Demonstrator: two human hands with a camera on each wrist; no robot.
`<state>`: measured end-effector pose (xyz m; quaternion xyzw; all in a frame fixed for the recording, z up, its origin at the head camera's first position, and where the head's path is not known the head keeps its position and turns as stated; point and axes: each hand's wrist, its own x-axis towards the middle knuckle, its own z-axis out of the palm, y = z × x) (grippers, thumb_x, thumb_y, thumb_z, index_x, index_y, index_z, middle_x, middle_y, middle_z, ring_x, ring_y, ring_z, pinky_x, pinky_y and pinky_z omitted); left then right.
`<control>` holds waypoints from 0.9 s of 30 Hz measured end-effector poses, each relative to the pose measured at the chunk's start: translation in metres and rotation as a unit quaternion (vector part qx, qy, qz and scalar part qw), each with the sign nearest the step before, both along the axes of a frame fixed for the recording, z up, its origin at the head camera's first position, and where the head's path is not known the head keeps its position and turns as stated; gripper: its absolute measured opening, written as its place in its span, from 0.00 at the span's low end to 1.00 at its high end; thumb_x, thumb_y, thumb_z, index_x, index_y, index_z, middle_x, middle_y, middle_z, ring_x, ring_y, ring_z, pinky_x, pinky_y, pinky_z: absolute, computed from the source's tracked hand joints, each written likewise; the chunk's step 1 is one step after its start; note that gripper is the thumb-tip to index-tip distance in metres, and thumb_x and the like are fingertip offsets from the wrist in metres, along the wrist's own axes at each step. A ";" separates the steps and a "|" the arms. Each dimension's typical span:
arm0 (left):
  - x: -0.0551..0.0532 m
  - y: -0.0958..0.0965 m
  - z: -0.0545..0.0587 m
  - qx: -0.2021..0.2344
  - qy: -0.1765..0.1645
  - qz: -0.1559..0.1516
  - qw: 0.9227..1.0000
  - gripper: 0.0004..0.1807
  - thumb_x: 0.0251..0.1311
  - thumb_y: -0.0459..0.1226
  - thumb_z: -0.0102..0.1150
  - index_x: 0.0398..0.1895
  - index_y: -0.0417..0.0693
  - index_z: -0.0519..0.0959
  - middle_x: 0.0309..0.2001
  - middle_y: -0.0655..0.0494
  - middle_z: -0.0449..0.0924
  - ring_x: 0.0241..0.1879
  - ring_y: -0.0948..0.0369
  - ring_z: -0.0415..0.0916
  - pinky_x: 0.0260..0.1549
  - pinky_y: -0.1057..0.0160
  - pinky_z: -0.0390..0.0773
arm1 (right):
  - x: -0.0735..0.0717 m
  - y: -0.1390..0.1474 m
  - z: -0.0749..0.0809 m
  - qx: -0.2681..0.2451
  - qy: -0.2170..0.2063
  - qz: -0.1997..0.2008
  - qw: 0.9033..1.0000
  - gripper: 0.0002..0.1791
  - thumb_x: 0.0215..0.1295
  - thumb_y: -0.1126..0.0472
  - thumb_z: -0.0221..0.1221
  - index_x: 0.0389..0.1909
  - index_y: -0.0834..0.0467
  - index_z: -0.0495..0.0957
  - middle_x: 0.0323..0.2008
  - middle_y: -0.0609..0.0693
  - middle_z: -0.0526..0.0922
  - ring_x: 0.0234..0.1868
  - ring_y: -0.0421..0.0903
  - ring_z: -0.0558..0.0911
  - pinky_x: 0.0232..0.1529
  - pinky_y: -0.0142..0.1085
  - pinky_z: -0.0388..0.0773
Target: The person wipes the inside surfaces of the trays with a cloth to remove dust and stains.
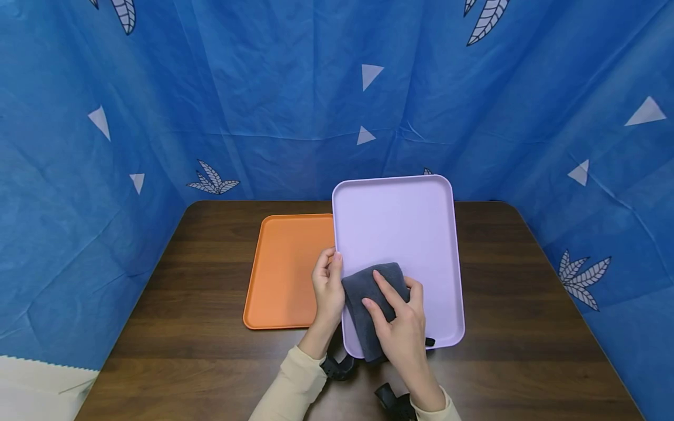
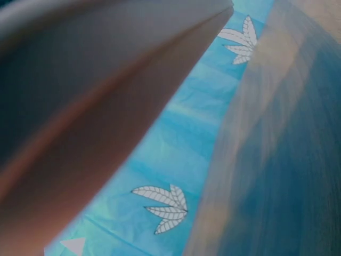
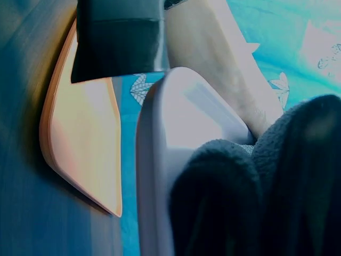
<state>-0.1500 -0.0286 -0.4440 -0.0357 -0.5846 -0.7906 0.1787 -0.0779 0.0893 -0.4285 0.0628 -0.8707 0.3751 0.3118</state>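
Observation:
A light purple tray (image 1: 400, 234) is held up off the table, its inner face toward the head camera. My left hand (image 1: 329, 286) grips its left rim, thumb on the front side and fingers going behind. Over the tray's lower left part lies a folded dark grey cloth (image 1: 363, 318), its lower end reaching the bottom rim. My right hand (image 1: 402, 321) holds this cloth against the tray, with thumb and index finger spread on top and other fingers bent at its right side. In the right wrist view the cloth (image 3: 218, 181) bunches close to the camera.
An orange tray (image 1: 286, 275) lies flat on the brown wooden table (image 1: 189, 304), partly covered by the purple one. Blue patterned cloth (image 1: 284, 88) hangs behind and on both sides. A black strap device (image 1: 339, 368) sits at the left wrist.

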 end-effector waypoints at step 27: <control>-0.002 -0.006 0.003 0.006 -0.019 0.011 1.000 0.15 0.73 0.35 0.46 0.46 0.25 0.71 0.28 0.62 0.75 0.27 0.69 0.74 0.26 0.71 0.75 | -0.005 0.063 0.007 -0.110 -0.108 -0.120 0.981 0.26 0.53 0.63 0.71 0.57 0.55 0.81 0.50 0.67 0.70 0.51 0.60 0.69 0.45 0.46 0.62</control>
